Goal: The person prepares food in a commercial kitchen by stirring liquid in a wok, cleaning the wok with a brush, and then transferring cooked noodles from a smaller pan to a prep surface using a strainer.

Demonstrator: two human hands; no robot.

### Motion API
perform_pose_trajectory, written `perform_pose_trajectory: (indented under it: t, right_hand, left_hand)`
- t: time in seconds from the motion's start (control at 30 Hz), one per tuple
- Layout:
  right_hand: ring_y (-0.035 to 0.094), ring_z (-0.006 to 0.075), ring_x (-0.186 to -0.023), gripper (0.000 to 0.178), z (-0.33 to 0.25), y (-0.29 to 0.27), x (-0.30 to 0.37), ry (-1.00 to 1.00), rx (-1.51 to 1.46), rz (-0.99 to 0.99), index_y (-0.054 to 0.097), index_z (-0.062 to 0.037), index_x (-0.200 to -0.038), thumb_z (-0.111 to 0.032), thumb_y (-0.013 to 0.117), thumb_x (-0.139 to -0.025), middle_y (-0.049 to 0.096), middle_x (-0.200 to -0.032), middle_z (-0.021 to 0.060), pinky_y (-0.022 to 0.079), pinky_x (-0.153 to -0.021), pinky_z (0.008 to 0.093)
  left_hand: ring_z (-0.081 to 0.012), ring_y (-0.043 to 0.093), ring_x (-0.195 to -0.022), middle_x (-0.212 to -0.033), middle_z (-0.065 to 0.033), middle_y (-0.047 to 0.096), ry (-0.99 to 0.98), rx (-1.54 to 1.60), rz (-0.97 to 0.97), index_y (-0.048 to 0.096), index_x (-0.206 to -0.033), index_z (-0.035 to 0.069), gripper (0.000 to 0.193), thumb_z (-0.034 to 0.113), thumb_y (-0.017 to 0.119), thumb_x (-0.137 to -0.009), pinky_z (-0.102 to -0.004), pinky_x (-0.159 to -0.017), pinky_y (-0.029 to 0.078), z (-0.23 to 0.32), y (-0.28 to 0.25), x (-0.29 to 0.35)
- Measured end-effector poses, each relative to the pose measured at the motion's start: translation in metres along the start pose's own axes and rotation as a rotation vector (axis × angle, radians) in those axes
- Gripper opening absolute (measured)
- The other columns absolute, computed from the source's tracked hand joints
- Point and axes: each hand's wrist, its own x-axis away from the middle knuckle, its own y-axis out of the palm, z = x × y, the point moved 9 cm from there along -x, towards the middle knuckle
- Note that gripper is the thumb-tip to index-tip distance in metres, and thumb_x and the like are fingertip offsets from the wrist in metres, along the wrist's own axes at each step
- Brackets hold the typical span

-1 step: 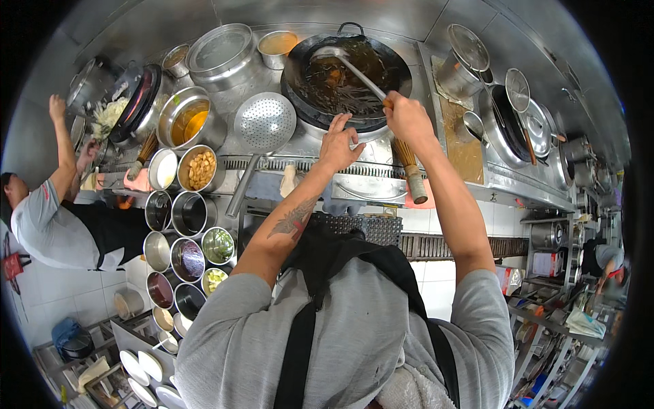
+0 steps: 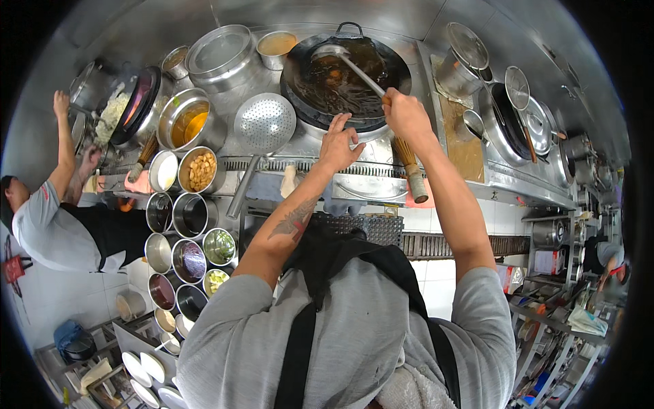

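Observation:
At the top centre a dark wok (image 2: 296,78) holds brown, shiny liquid with a small orange-brown patch in it. My right hand (image 2: 407,117) is closed round the wooden end of a long metal ladle (image 2: 362,75). The ladle slants to the far left, its bowl in the liquid near the wok's far side. Close to the wok's near rim is my left hand (image 2: 340,146), holding nothing, fingers apart; whether its fingertips touch the rim I cannot tell. A bamboo brush (image 2: 410,169) lies below my right wrist. Left of the wok rests a large perforated skimmer (image 2: 266,121).
Pots stand to the left, including one with yellow liquid (image 2: 189,126) and one with brown chunks (image 2: 199,170). Several ingredient tins (image 2: 189,260) fill the lower left. A co-worker (image 2: 58,228) works at another wok on the far left. Strainers (image 2: 518,88) and pans stand right.
The ladle's bowl has shifted slightly to the right in the wok. On the far left, the co-worker's hands and the pale food by their wok have moved a little.

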Motion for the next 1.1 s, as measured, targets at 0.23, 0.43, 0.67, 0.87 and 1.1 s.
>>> perform_pose_trajectory:
  t: [0.23, 0.43, 0.67, 0.87, 1.1]
  right_hand:
    - [0.066, 0.0438, -0.081, 0.019, 0.026, 0.015, 0.008, 0.019, 0.073, 0.023, 0.058, -0.0058, -0.104, -0.014, 0.058, -0.087, 0.067, -0.083, 0.0254, 0.054, -0.072, 0.0531]
    - [0.065, 0.0456, -0.075, 0.018, 0.048, 0.01, 0.066, 0.057, 0.097, -0.033, 0.057, -0.0076, -0.104, -0.016, 0.056, -0.088, 0.065, -0.076, 0.0257, 0.052, -0.068, 0.0557]
    - [0.064, 0.0436, -0.068, 0.015, 0.071, -0.011, 0.127, 0.04, 0.15, -0.041, 0.055, -0.0065, -0.099, -0.016, 0.057, -0.088, 0.063, -0.071, 0.0241, 0.052, -0.061, 0.053]
    - [0.064, 0.0425, -0.07, 0.02, 0.073, -0.053, 0.171, 0.018, 0.133, -0.045, 0.056, -0.0087, -0.106, -0.014, 0.061, -0.088, 0.064, -0.079, 0.0239, 0.052, -0.06, 0.0513]
    - [0.064, 0.0419, -0.074, 0.024, 0.041, -0.097, 0.191, -0.02, 0.1, -0.137, 0.056, -0.0073, -0.109, -0.009, 0.062, -0.086, 0.066, -0.086, 0.0214, 0.052, -0.063, 0.0493]
  left_hand:
    - [-0.0357, 0.027, -0.141, -0.147, -0.0155, 0.039, 0.001, 0.002, 0.019, 0.06, -0.071, 0.008, 0.022, 0.02, 0.079, -0.073, -0.0544, -0.1, 0.04, 0.003, 0.0, 0.0]
    - [-0.0372, 0.027, -0.141, -0.151, -0.0169, 0.034, 0.026, -0.017, 0.046, 0.061, -0.071, 0.008, 0.022, 0.022, 0.078, -0.073, -0.0543, -0.1, 0.04, 0.001, 0.0, 0.001]
    - [-0.0395, 0.031, -0.139, -0.151, -0.0183, 0.034, 0.01, -0.055, 0.012, 0.058, -0.071, 0.008, 0.024, 0.022, 0.078, -0.074, -0.0474, -0.108, 0.034, 0.007, -0.004, 0.001]
    - [-0.0353, 0.028, -0.142, -0.154, -0.0144, 0.031, -0.013, -0.071, -0.004, 0.058, -0.07, 0.009, 0.026, 0.025, 0.077, -0.075, -0.0507, -0.106, 0.035, 0.002, -0.006, 0.002]
    - [-0.0291, 0.02, -0.146, -0.158, -0.0117, 0.024, -0.087, -0.028, -0.092, 0.058, -0.057, 0.009, 0.033, 0.029, 0.079, -0.072, -0.061, -0.109, 0.023, -0.005, -0.002, 0.004]
